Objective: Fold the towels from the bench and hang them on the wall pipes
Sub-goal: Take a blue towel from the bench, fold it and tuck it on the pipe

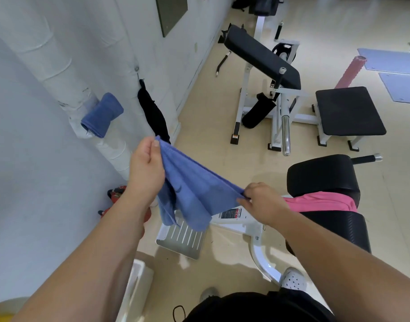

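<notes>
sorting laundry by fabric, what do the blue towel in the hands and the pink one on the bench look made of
Blue towel: soft matte woven cloth, likely cotton or microfibre; it drapes in loose folds with a ribbed hem. Pink towel: similar matte cloth, crumpled on the bench; weave too blurred to tell.

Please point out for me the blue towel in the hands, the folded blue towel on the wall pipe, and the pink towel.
blue towel (194,191), head view, middle of the hanging cloth.
folded blue towel (103,115), head view, its top face.
pink towel (320,202), head view, middle of the visible part.

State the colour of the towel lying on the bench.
Pink towel, seen in the head view, draped across the black bench.
</notes>
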A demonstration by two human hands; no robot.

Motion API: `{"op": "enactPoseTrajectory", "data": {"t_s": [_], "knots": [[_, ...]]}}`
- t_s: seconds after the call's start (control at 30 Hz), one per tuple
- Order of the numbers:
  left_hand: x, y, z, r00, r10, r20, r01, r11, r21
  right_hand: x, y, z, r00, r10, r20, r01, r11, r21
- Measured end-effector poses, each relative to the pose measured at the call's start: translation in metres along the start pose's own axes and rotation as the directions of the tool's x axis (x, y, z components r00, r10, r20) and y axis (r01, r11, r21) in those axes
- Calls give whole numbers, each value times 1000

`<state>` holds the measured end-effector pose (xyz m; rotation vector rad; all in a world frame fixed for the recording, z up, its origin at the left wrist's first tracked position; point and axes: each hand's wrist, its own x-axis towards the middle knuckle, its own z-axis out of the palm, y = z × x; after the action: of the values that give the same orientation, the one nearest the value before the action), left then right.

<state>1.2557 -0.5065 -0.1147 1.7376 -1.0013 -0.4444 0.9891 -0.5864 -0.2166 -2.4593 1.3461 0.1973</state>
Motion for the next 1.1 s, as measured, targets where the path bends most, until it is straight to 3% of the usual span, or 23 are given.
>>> {"op": "enactPoseTrajectory", "data": {"t_s": [0.17, 0.3, 0.43, 0.57, 0.63, 0.83, 1.0, 1.1], "knots": [[4, -53, -15, 982, -169, -80, 177, 979, 103, -13, 21, -38, 991, 17, -136, 14, 974, 225], [-11, -60, -6, 967, -247, -63, 249, 968, 21, -24, 23, -63, 973, 81, -216, 17, 909, 416], [-16, -57, 5, 929, -368, -27, 362, 923, -133, -43, 18, -85, 957, 200, -211, 38, 632, 774], [-20, -51, 10, 872, -486, 51, 478, 825, -301, -50, 20, -88, 948, 291, -132, 54, 259, 964], [-25, -48, 12, 867, -490, 85, 489, 806, -333, -50, 25, -83, 936, 341, -89, 40, 146, 988], [-40, -44, 23, 855, -478, 199, 517, 815, -261, -49, 32, -59, 838, 544, -47, -33, 136, 990], [-52, -57, 31, 851, -438, 288, 503, 838, -210, -49, 29, -44, 728, 679, -93, -115, 254, 960], [-61, -56, 40, 832, -441, 338, 524, 824, -216, -51, 16, -37, 707, 691, -150, -138, 343, 929]]}}
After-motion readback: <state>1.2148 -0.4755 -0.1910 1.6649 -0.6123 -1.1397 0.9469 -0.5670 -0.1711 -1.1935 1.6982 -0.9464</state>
